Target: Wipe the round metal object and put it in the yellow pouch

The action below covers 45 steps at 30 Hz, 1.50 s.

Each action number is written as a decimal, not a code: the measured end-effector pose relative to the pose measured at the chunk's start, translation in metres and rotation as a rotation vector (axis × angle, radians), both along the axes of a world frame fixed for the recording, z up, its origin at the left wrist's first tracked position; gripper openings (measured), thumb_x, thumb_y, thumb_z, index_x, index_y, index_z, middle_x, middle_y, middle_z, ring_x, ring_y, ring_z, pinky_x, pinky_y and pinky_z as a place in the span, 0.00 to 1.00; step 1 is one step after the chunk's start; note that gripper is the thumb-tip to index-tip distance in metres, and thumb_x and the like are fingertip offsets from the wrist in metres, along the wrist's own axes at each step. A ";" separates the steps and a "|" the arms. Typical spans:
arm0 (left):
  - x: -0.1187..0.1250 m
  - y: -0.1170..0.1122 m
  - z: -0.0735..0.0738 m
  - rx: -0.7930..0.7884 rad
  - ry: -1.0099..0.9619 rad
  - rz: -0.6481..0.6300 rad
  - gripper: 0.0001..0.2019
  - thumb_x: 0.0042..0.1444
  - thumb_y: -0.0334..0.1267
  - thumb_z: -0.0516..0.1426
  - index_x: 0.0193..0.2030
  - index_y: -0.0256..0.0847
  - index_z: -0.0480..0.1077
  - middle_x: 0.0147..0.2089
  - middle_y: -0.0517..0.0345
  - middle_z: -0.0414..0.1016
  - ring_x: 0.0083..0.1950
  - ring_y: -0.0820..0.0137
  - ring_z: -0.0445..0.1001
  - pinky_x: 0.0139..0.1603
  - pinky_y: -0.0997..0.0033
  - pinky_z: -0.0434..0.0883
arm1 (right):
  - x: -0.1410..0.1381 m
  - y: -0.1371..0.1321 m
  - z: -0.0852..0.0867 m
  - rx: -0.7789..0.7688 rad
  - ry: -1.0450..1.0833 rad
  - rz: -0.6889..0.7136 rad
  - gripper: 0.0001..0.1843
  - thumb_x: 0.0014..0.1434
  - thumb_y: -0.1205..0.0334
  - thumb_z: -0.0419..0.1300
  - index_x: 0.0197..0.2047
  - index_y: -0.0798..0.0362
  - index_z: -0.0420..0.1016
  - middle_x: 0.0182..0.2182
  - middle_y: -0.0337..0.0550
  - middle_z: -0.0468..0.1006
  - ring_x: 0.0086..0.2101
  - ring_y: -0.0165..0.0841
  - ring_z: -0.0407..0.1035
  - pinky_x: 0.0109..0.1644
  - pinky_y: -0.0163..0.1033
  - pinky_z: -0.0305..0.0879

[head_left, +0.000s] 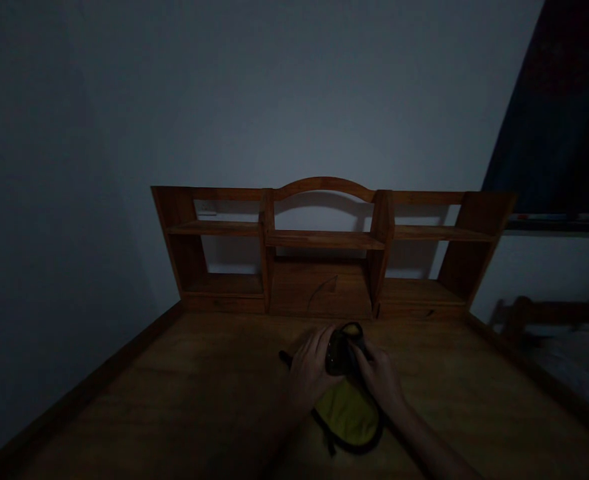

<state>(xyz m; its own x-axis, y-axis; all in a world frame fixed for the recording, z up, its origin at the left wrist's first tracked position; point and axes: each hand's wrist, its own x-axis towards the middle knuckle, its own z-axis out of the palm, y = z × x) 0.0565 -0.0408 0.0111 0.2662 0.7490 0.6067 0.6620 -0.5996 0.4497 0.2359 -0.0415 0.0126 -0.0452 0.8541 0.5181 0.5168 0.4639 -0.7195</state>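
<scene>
In the dim head view, my left hand [310, 368] is closed around the left side of a dark, glossy object [337, 355] whose kind I cannot make out. My right hand [380, 375] has its fingers bent against the right side of the same object, near a small dark loop [353, 327] at its top. Just below both hands is a yellow-green pouch-like piece [349, 415] with a dark edge and a short tab at the bottom. A dark strap end [285, 357] pokes out left of my left hand. The fingers partly hide the object.
The hands work over a wooden desk [189, 387] with raised side edges. A wooden shelf unit [324, 239] stands along its back against a pale wall [284, 93]. To the right are a dark board or window [559, 127] and a wooden rail [559, 312].
</scene>
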 end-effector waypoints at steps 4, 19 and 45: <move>0.000 0.001 0.000 -0.012 -0.031 0.008 0.41 0.45 0.40 0.66 0.64 0.47 0.54 0.62 0.51 0.65 0.62 0.58 0.65 0.60 0.53 0.67 | -0.002 0.001 0.000 0.011 0.003 -0.052 0.18 0.62 0.53 0.54 0.46 0.54 0.77 0.37 0.48 0.82 0.34 0.42 0.77 0.36 0.38 0.71; 0.001 0.000 -0.001 -0.061 -0.104 0.033 0.41 0.43 0.38 0.66 0.64 0.48 0.54 0.62 0.50 0.63 0.63 0.56 0.64 0.59 0.52 0.67 | -0.002 0.009 -0.018 -0.053 0.186 -0.002 0.27 0.57 0.55 0.57 0.59 0.55 0.66 0.53 0.53 0.74 0.52 0.45 0.68 0.58 0.50 0.63; -0.004 -0.002 -0.001 0.052 0.155 -0.031 0.42 0.51 0.35 0.61 0.69 0.51 0.44 0.67 0.52 0.57 0.64 0.56 0.61 0.61 0.53 0.65 | -0.004 0.017 -0.020 -0.189 0.343 0.255 0.24 0.58 0.57 0.59 0.57 0.51 0.70 0.54 0.48 0.74 0.54 0.43 0.68 0.61 0.52 0.59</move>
<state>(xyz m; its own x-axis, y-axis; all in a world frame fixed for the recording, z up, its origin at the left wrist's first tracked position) 0.0520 -0.0429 0.0100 0.3819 0.7080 0.5940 0.7020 -0.6403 0.3118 0.2324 -0.0246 -0.0075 -0.1191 0.9187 0.3766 0.1209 0.3899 -0.9129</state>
